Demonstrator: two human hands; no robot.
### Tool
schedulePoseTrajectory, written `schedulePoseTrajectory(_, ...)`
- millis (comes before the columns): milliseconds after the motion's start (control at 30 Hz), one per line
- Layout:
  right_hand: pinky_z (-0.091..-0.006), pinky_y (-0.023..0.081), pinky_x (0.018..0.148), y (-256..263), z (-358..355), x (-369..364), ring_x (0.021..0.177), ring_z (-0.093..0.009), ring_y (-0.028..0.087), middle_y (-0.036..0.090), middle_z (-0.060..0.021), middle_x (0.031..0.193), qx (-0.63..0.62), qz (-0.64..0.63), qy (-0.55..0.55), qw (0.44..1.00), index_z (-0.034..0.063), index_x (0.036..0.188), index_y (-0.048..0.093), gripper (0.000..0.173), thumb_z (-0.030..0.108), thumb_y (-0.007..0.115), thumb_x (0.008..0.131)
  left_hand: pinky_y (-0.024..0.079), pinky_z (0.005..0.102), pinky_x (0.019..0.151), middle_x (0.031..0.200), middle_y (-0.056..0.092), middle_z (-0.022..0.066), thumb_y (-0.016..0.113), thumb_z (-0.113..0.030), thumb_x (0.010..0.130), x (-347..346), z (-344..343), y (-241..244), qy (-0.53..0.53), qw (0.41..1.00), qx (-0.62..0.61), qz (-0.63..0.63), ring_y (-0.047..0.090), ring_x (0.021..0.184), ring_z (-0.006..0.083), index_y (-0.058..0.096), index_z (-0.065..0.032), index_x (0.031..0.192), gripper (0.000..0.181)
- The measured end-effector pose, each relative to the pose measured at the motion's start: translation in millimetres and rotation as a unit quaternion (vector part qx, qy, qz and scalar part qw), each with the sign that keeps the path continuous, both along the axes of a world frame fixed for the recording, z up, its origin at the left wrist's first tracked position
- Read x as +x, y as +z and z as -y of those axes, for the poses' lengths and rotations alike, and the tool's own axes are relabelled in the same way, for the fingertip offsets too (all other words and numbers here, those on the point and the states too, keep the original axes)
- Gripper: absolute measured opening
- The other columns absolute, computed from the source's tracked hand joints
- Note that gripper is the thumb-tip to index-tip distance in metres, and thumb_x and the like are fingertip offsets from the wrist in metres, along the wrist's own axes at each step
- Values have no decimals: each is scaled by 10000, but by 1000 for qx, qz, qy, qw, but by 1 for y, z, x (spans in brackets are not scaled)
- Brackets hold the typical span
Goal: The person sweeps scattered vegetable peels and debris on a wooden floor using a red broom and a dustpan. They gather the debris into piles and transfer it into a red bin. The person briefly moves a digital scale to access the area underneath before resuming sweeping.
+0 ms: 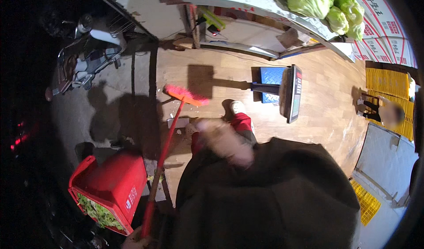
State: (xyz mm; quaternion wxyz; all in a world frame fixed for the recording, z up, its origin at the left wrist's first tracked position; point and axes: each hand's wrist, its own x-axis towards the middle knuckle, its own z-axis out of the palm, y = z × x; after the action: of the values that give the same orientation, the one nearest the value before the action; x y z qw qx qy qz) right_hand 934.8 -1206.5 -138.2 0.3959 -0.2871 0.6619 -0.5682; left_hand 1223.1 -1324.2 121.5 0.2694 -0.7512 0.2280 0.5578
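At the bottom left edge, my left hand point(139, 239) grips the red pole of a broom point(165, 146). The pole slants up to an orange broom head point(185, 97) with pink bristles, set over the floor near the doorway edge. Small white bits lie around the bristles. My right hand point(228, 143) is a blur in front of my dark jacket point(265, 196), above my legs; its fingers cannot be made out, and no held thing shows. Close to the pole lies a flat pale piece point(178, 122). One light-coloured shoe point(238, 107) shows plainly below a red trouser cuff.
A red wheeled bin point(116, 182) holding leafy scraps point(99, 212) stands at left. Ahead is a blue platform scale point(273, 80). Lettuces point(308, 0) lie on a table point(251, 0). Cartons point(381, 27), yellow crates point(387, 83) and a seated person point(386, 108) are at right. A two-wheeled vehicle point(89, 60) stands outside.
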Motion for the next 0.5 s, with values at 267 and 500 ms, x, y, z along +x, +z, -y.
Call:
schedulePoseTrajectory(267, -305, 421, 716, -59, -217, -276, 817, -188, 528, 558, -109, 941, 215, 28, -393, 894, 42, 1099, 465, 590, 529, 417, 770, 376, 267, 346, 490, 439, 22, 488, -140, 802, 10, 12, -3, -39, 998, 15, -54, 401, 369, 111, 490, -94, 837, 58)
schedulePoseTrajectory(500, -358, 441, 740, -153, -234, -302, 800, -179, 554, 587, -33, 922, 65, 432, -312, 844, 120, 1067, 515, 542, 569, 406, 784, 478, 321, 536, 674, 562, 145, 475, -107, 784, -9, 7, 1, -33, 994, 58, -88, 566, 580, 234, 345, -53, 1230, 468)
